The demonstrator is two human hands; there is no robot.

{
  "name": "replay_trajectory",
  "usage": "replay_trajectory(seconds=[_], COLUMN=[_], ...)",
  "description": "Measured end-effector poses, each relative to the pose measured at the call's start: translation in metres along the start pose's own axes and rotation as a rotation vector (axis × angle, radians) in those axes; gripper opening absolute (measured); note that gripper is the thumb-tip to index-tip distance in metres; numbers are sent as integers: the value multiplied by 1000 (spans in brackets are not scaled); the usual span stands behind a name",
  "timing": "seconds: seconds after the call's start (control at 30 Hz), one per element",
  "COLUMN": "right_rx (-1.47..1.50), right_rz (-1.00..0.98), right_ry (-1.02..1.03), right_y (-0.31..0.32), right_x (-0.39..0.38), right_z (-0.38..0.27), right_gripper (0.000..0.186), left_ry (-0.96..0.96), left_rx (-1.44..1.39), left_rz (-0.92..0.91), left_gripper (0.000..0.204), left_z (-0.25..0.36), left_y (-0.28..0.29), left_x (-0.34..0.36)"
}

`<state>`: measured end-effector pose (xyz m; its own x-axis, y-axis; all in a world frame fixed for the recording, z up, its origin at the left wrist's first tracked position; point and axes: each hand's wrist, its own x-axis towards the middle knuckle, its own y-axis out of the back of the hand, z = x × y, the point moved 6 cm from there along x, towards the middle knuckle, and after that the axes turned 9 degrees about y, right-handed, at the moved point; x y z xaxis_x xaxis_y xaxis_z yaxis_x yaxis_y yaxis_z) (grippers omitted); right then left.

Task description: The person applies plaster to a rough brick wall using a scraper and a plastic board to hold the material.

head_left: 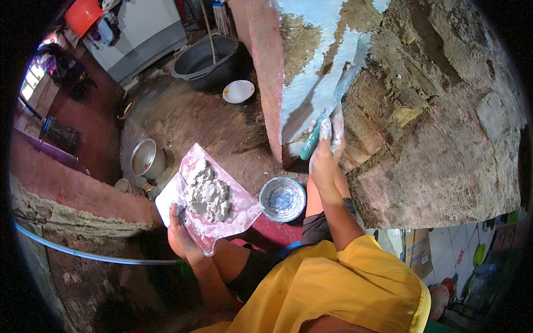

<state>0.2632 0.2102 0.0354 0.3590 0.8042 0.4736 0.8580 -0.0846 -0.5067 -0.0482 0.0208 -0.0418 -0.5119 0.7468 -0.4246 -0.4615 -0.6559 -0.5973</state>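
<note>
My right hand [326,150] grips the teal handle of a trowel [333,105]. Its blade lies against a rough wall [444,122] of old brick and mud with patches of pale blue plaster. My left hand [180,236] holds a pink-stained flat board [244,208] by its near corner. A heap of grey mortar [208,194] sits on the board. A small round bowl [282,198] with whitish wet residue stands on the floor between my hands.
A large dark tub [204,61] with a stick in it stands further off, with a white plate [238,91] beside it. A metal pot [145,158] sits to the left. A blue hose [83,252] runs along a low wall. A red bucket [83,14] hangs at the top left.
</note>
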Motion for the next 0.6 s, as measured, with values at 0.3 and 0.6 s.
replay_trajectory(seconds=[0.3, 0.6], right_rx=[-118, -359], right_rz=[58, 75], right_ry=[121, 236], right_y=[-26, -32], right_x=[11, 17], right_z=[11, 28], right_gripper=[46, 44], left_ry=[-122, -101], left_rx=[132, 84], left_rz=[246, 176], left_gripper=[35, 34], left_z=[12, 8], left_y=[-13, -15], left_x=[-18, -15])
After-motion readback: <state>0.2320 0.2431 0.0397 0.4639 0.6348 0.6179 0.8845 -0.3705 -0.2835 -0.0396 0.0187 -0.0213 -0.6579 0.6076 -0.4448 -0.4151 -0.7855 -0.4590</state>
